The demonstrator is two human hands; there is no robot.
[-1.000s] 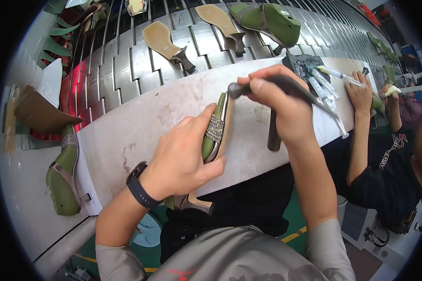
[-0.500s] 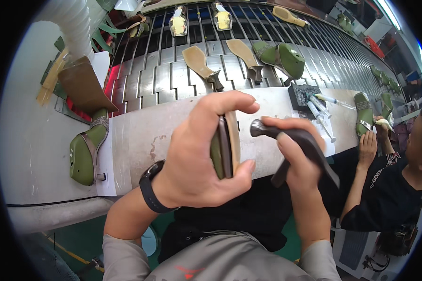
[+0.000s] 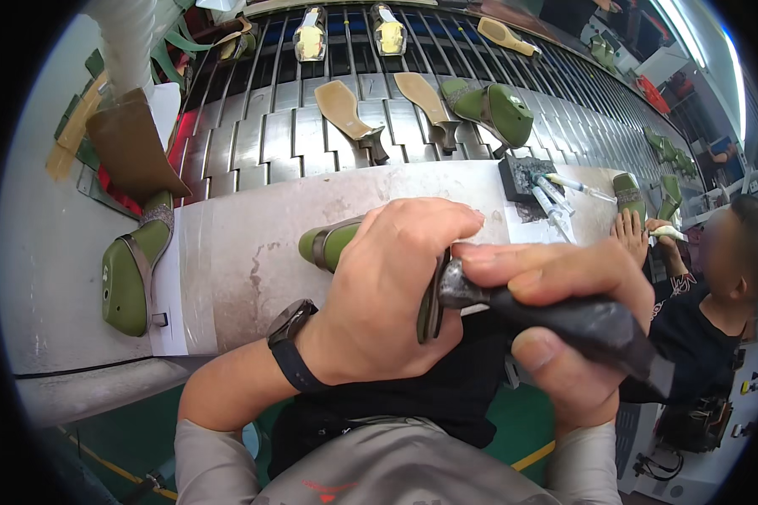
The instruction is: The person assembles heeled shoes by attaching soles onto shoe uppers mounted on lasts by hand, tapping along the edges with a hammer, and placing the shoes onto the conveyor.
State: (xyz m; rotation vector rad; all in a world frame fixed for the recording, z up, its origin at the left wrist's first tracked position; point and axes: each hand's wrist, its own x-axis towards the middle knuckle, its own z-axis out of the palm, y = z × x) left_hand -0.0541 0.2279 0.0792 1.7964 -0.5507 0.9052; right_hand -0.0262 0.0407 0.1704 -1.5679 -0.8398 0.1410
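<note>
We have the left hand (image 3: 387,290) wrapped around a green shoe on its last (image 3: 333,242), fingers and thumb clamped on it so that its sole edge stands turned toward the right hand (image 3: 564,320). The shoe is lifted just above the near edge of the table (image 3: 253,244), in front of the chest, with only its green end showing past the knuckles on the side toward the watch (image 3: 288,324); the rest is hidden under the palm. That full wrap looks to us like a brace, so the shoe stays steady while the tool presses on it.

The right hand is closed tight on the dark handle of a metal-headed tool (image 3: 480,295), index finger laid along the top. The head touches the thin grey sole edge beside the left fingertips; a finger on top would give finer control of where the head lands.

Beyond the table from the shoe runs a slatted conveyor (image 3: 303,135), carrying tan insole pieces with heels (image 3: 349,114) and another green last (image 3: 497,109), soles up. Left of the held shoe, a second green shoe (image 3: 130,273) lies at the table's far left. To the right of it sits a dark block with brushes (image 3: 535,181), and past that another person's hands (image 3: 640,231) work on their own piece.
</note>
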